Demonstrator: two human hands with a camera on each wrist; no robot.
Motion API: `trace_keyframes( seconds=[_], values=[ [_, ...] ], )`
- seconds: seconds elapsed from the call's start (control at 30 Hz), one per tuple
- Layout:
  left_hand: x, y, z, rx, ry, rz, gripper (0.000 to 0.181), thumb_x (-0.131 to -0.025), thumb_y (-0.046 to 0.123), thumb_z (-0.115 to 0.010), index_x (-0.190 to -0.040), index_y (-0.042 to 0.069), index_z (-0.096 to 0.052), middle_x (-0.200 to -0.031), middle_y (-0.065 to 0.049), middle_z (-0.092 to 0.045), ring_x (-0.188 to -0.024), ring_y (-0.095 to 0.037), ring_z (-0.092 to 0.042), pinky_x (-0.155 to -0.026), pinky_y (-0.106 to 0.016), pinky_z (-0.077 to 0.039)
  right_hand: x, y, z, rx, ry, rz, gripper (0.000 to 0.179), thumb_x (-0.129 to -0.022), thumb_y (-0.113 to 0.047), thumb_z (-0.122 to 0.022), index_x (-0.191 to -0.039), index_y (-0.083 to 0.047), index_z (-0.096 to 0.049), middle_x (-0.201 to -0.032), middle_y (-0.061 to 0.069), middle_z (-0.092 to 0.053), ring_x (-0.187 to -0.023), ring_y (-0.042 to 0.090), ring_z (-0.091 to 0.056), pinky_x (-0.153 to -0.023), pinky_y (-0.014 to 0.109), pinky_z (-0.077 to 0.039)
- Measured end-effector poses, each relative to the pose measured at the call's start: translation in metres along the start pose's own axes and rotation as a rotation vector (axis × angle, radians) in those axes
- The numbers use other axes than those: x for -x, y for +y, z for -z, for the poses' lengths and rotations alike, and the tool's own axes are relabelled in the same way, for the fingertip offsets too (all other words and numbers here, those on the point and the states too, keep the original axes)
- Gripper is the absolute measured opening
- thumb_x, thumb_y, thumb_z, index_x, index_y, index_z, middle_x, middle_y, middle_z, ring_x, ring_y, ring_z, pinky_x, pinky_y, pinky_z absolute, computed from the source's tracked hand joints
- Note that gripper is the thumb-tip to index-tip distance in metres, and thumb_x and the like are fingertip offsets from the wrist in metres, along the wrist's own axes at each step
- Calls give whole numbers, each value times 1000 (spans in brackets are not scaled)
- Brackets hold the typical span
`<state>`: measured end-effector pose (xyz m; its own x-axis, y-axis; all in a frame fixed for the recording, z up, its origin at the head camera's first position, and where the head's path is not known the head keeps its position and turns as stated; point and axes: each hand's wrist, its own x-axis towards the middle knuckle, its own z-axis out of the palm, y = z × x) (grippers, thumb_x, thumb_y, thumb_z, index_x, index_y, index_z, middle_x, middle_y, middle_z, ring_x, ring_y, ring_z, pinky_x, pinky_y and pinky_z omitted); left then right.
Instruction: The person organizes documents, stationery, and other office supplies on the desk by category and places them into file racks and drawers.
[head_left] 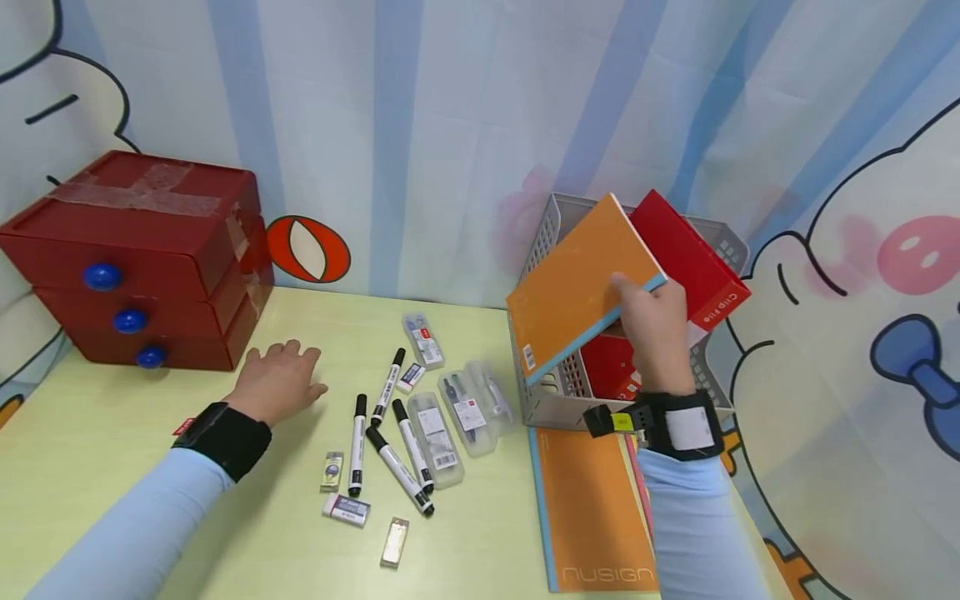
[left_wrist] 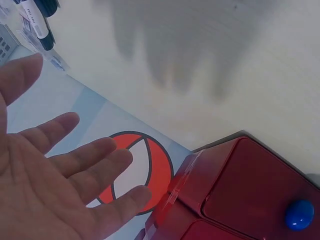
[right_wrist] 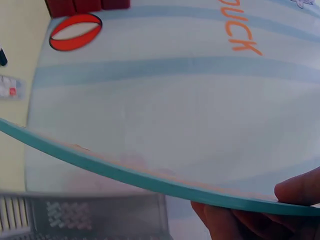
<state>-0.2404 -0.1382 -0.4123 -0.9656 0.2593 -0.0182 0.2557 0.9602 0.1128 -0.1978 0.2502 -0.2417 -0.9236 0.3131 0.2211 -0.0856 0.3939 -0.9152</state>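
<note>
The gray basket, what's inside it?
A tilted red Clip File box sticks out of the gray basket, with more red showing lower down. The right hand holds an orange notebook over part of the inside, hiding whatever's behind it.

Blue-striped backdrop (head_left: 465, 125), perhaps cloth, behind a pale yellow table (head_left: 472, 542).

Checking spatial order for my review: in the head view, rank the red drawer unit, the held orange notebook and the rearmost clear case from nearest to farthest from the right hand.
1. Held orange notebook: gripped by the right hand, over the gray basket.
2. Rearmost clear case: on the table, left of the basket.
3. Red drawer unit: at the table's far left.
</note>
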Motion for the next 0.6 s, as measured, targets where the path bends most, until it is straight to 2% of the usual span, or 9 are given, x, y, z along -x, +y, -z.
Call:
trace_keyframes(
  seconds=[0.17, 0.27, 0.33, 0.43, 0.53, 0.6],
  values=[
    [0, -3, 3, 7, -23, 14, 61, -89, 33, -74, -131, -7, -55, -123, -34, -54, -111, -52, -50, -97, -73, -33, -3, 0, 19, 39, 101, -47, 58, -97, -45, -60, -142, -10, -48, -137, 3, -59, -117, 23, -63, -90, 37, -53],
    [0, -2, 4, 17, -38, 22, 63, -89, 33, -75, -132, -7, -54, -123, -34, -54, -111, -52, -49, -98, -73, -32, -10, 7, 18, 108, 121, -38, 55, -98, -45, -56, -140, -9, -52, -133, 4, -62, -113, 23, -65, -88, 35, -54],
    [1, -1, 4, 22, -47, 25, 63, -89, 33, -75, -133, -7, -54, -124, -34, -53, -111, -52, -49, -99, -73, -31, -17, 15, 15, 168, 130, -27, 50, -100, -44, -53, -133, -6, -56, -126, 7, -66, -107, 24, -67, -81, 31, -56],
    [1, 0, 4, 22, -54, 26, 64, -88, 34, -75, -133, -7, -54, -125, -34, -53, -111, -52, -48, -99, -74, -30, -27, 30, 8, 243, 136, -31, 41, -101, -41, -50, -108, -2, -61, -97, 13, -71, -86, 24, -69, -62, 25, -53],
    [2, 2, 3, 20, -60, 29, 64, -88, 33, -75, -134, -7, -54, -126, -34, -53, -111, -51, -48, -100, -73, -30, -35, 47, 1, 265, 110, -46, 36, -102, -38, -49, -88, -5, -53, -70, 13, -59, -66, 25, -60, -52, 24, -47],
    [2, 2, 3, 19, -62, 32, 64, -88, 33, -75, -134, -7, -54, -126, -34, -53, -111, -51, -48, -100, -73, -29, -40, 57, -3, 269, 86, -55, 36, -103, -37, -47, -81, -7, -47, -63, 11, -50, -60, 26, -53, -51, 27, -46]
  ],
)
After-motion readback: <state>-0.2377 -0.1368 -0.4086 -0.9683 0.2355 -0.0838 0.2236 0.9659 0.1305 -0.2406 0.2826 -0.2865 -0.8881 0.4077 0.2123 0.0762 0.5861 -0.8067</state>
